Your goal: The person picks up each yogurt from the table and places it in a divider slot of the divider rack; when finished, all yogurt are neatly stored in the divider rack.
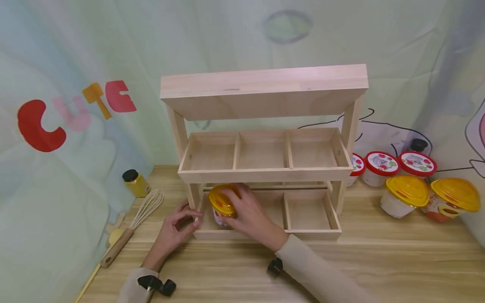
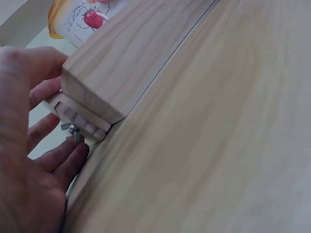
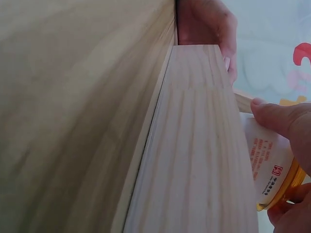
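Observation:
My right hand (image 1: 248, 212) grips a small white tub with a yellow lid (image 1: 219, 200) from its right side and top. The tub is in the left compartment of the wooden rack's lower tray (image 1: 265, 236); printed text shows on its side in the right wrist view, where the thumb lies along the tub (image 3: 265, 162). My left hand (image 1: 176, 229) touches the front left corner of that tray with thumb and forefinger. Its other fingers (image 2: 68, 158) spread loosely beside a wing nut (image 2: 73, 128) on the tray's side.
An upper tray (image 1: 265, 174) with three compartments and a top board (image 1: 265, 103) overhang the lower tray. On the right stand red-lidded tubs (image 1: 380, 166) and two yellow-lidded tubs (image 1: 405, 195). A whisk (image 1: 130, 229) and yellow jar (image 1: 136, 184) are at left.

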A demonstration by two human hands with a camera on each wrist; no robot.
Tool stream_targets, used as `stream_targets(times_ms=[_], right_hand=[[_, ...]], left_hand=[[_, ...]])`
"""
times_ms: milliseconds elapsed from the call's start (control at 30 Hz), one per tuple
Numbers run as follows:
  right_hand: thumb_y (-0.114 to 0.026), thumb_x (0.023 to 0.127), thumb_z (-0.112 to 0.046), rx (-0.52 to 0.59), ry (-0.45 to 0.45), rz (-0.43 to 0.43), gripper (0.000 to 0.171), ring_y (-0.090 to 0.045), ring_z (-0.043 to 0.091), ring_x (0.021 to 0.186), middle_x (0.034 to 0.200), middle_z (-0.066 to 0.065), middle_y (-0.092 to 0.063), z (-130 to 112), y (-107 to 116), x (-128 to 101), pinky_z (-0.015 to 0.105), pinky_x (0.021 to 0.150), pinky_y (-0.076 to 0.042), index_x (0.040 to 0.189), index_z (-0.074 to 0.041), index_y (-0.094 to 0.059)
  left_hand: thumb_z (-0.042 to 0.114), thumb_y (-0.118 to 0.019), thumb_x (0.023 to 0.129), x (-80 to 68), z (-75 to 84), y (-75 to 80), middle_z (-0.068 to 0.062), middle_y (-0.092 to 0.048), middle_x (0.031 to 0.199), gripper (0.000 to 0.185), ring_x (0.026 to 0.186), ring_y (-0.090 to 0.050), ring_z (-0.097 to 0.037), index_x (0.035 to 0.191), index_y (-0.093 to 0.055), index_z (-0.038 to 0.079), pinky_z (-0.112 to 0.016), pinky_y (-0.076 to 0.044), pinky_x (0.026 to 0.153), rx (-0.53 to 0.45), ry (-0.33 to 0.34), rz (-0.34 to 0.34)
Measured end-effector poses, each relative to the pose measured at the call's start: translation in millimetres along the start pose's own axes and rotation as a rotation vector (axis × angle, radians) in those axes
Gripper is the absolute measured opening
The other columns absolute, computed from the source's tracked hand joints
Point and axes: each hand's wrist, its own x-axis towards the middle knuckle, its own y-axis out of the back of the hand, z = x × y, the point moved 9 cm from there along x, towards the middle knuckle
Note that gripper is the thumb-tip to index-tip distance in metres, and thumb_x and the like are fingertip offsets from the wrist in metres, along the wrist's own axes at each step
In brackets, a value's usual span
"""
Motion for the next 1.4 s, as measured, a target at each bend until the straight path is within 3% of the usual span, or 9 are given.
stream_targets(times_ms=[167,367,600,800,1200,1400], right_hand=[[-0.089,0.089,-0.04,0.018,-0.03,-0.035,0.07,-0.06,0.029,0.127,0.145,0.012,-0.06,4,-5,4,0.043,0.104,-0.057,0.149,-0.022,-0.056],[-0.088,0.09,-0.043,0.011,-0.022,-0.097,0.075,-0.058,0.032,0.131,0.15,0.016,-0.053,4,-14,7,0.047,0.108,-0.056,0.154,-0.025,-0.053],[-0.09,0.087,-0.045,0.019,-0.027,-0.106,0.084,-0.053,0.035,0.139,0.154,0.019,-0.05,9,-8,-1,0.054,0.116,-0.049,0.158,-0.036,-0.046],[-0.089,0.088,-0.044,0.061,-0.067,-0.058,0.081,-0.051,0.043,0.144,0.158,0.025,-0.048,23,25,-23,0.062,0.111,-0.052,0.157,-0.033,-0.049],[-0.093,0.081,-0.03,-0.006,-0.039,0.138,0.075,-0.052,0.047,0.141,0.149,0.028,-0.056,56,107,-82,0.069,0.105,-0.05,0.147,-0.021,-0.059],[-0.095,0.078,-0.021,-0.049,-0.063,0.169,0.073,-0.05,0.045,0.139,0.149,0.023,-0.057,75,141,-103,0.069,0.106,-0.049,0.143,-0.019,-0.064]], left_hand=[[0.002,-0.074,0.098,2.1,-1.4,-2.8,-0.02,-0.05,0.157,0.025,0.136,-0.05,0.006,0.12,-0.078,0.011,-0.01,-0.04,0.11,-0.024,-0.004,-0.059],[0.01,-0.077,0.098,3.0,-7.5,-1.7,-0.012,-0.046,0.167,0.028,0.139,-0.046,0.009,0.126,-0.078,0.016,-0.015,-0.042,0.109,0.029,0.051,-0.092],[0.009,-0.078,0.098,5.1,-9.8,-2.8,-0.016,-0.043,0.169,0.031,0.138,-0.049,0.009,0.128,-0.078,0.011,-0.016,-0.046,0.107,-0.011,0.065,-0.115],[0.008,-0.079,0.097,6.1,-9.0,-0.9,-0.018,-0.043,0.169,0.031,0.135,-0.049,0.012,0.128,-0.078,0.01,-0.015,-0.047,0.105,-0.027,0.076,-0.107],[0.01,-0.079,0.097,3.3,-10.6,4.4,-0.019,-0.044,0.168,0.03,0.136,-0.045,0.015,0.127,-0.078,0.011,-0.011,-0.044,0.106,0.012,0.106,-0.092],[0.01,-0.079,0.097,2.3,-13.6,3.2,-0.02,-0.043,0.169,0.031,0.136,-0.043,0.016,0.128,-0.078,0.011,-0.01,-0.043,0.106,0.009,0.113,-0.095]])
